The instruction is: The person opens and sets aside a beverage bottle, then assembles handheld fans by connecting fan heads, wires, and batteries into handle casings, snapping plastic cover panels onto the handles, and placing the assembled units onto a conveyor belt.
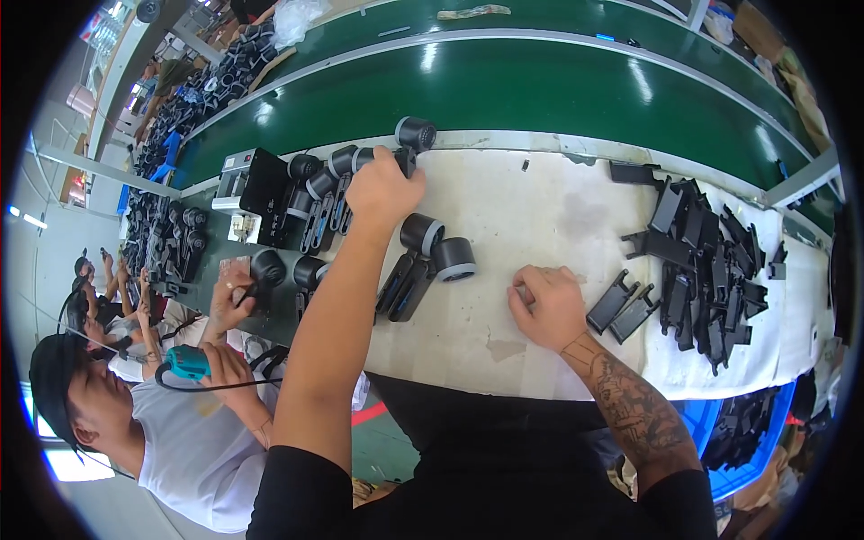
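My left hand reaches to the table's far edge, its fingers closed round the handle of a black handheld device with a round, grey-ringed head. Behind it and to its left, similar devices lie in a row. Two more devices lie nearer me, heads away and handles toward me. My right hand rests on the white table cover, fingers curled in, with nothing visible in them. Just right of it lie two black plastic housings, beside a large heap of the same parts.
A black box-shaped fixture stands at the left of the table. A green conveyor belt runs behind it. At left a co-worker holds a teal power screwdriver. A blue crate of black parts sits at lower right.
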{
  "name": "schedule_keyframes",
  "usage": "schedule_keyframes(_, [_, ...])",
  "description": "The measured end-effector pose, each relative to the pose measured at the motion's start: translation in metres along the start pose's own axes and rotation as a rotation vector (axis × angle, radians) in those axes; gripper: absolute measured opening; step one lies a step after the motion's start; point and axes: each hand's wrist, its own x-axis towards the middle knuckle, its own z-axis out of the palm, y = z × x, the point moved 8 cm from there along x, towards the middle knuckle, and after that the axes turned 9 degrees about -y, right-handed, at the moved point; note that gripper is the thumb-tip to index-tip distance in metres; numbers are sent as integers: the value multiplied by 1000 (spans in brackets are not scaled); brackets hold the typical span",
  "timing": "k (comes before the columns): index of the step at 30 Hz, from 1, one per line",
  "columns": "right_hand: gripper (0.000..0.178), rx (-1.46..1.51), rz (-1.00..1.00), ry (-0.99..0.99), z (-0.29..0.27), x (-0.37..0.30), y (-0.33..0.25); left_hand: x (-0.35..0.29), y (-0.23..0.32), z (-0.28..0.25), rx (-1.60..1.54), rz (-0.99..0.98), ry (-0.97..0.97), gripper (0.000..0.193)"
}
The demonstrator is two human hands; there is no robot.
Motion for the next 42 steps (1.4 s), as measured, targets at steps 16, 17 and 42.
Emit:
schedule_keyframes(16, [11,15,-9,2,-5,0,0,-23,2,-14,-2147,717,-562,42])
schedule_keyframes(17, [10,11,-7,10,-5,-1,0,-30,2,-20,-2150,782,-592,43])
schedule_keyframes(42, [25,473,-149,166,-114,52,-120,-172,59,-18,-1817,393,-546,52])
